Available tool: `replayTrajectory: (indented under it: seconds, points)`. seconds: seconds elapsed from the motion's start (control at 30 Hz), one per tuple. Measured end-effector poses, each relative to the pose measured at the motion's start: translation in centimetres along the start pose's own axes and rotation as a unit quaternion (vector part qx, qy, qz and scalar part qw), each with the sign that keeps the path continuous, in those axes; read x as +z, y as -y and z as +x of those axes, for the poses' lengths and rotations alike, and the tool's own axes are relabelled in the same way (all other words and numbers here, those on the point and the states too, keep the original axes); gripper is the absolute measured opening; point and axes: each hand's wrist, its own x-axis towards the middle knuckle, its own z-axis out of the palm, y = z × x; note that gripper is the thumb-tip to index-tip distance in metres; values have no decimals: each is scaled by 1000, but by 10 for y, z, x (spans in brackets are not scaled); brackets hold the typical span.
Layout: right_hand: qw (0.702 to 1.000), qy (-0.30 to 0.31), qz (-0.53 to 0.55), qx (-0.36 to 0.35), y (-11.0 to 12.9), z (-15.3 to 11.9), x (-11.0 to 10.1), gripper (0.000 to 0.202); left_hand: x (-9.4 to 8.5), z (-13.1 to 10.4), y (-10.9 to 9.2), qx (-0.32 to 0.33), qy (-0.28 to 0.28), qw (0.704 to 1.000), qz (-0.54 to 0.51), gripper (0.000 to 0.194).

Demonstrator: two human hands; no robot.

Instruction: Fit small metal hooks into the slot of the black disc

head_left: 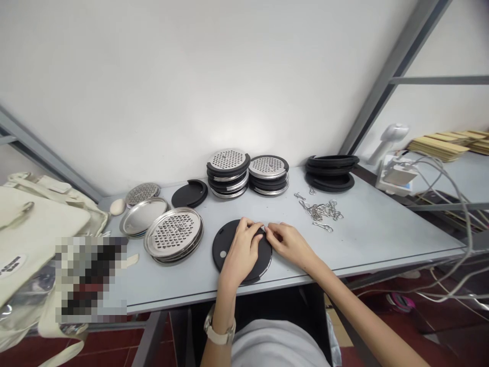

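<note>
A round black disc (222, 260) with a shiny metal rim at its right lies flat near the table's front edge. My left hand (244, 250) presses on top of it, fingers bent toward its upper right edge. There my right hand (284, 242) pinches a small shiny metal clip (263, 229), mostly hidden by the fingertips of both hands. Loose metal spring clips (323, 211) lie in a heap behind my right hand. To the left of the disc is a stack of round metal grater plates (173, 232).
Two stacks of grater plates in black rings (229, 160) (268, 167) stand by the wall. Black rings (330, 176) are piled at the back right. Plain metal lids (145, 216), a black disc (189, 193) and a cream bag (34, 219) are at left. Cables (451, 193) hang at right.
</note>
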Motion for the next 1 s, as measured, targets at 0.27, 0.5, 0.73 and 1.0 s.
replayTrajectory:
  seconds: [0.27,0.5,0.73,1.0]
  points:
    - [996,-35,63,53,-4,1,-6,34,-1,1,1,-9,-37,999,27,37]
    - [999,-23,36,23,-2,1,-6,32,0,0,-1,-20,-29,999,7,15]
    - [999,22,-16,-42,-1,2,-4,33,1,-1,-1,-41,-27,999,-17,27]
    - [997,20,-62,-38,-2,5,3,32,1,-2,0,-43,-4,999,-8,37]
